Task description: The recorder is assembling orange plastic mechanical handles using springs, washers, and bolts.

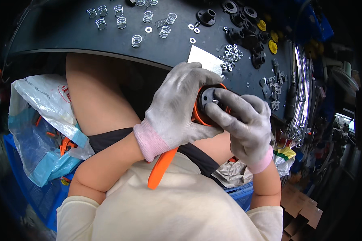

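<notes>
Grey knit gloves with pink cuffs cover both my hands. Left hand [177,106]: wrapped around the back and side of a round black plastic part ringed in orange [207,105], grasping it, with a long orange handle [161,166] running down from under the wrist to my cream shirt. Right hand [245,122]: closed on the same round part from the other side, thumb [218,117] pressed on its black face, where a small pale metal piece shows at the centre; what the other fingers pinch I cannot tell. Held item sits above my lap, just off the near edge of the dark workbench [68,40]

Workbench, far left: loose wire coil springs [136,40] in scattered rows. Middle: small flat washers [149,29] and a flat grey metal plate [205,59] at the near edge, just above my left glove. Right of the plate: heap of small silver nuts [231,54]. Far right corner: black flanged plastic hubs [207,17] and yellow caps [272,47]

Below the bench, left: clear and blue plastic bag [44,120] in a blue crate [24,176]
</notes>
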`<state>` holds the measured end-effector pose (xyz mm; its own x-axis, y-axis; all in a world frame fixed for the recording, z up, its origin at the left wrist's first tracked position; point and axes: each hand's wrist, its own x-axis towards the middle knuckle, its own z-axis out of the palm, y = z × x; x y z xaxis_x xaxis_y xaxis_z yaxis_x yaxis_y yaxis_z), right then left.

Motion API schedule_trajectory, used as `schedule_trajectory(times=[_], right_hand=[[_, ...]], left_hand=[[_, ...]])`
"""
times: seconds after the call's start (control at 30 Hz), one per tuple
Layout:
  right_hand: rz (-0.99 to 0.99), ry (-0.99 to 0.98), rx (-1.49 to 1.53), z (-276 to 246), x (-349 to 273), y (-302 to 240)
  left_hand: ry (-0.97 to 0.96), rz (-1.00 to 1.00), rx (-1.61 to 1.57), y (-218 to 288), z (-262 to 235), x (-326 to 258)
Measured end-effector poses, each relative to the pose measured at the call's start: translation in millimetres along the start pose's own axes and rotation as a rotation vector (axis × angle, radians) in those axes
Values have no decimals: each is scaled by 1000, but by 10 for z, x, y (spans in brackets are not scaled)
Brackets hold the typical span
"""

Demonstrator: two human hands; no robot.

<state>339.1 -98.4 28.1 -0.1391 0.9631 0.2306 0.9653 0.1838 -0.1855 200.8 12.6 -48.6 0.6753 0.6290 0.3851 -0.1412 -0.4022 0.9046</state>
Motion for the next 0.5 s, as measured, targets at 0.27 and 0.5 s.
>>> schedule_trajectory(times=[0.27, 0.5], right_hand=[[45, 109, 140, 122, -105, -54], [552, 529, 629, 705, -592, -447]], left_hand=[[-39, 52, 21, 24, -52, -30], [220, -255, 189, -680, -174, -424]])
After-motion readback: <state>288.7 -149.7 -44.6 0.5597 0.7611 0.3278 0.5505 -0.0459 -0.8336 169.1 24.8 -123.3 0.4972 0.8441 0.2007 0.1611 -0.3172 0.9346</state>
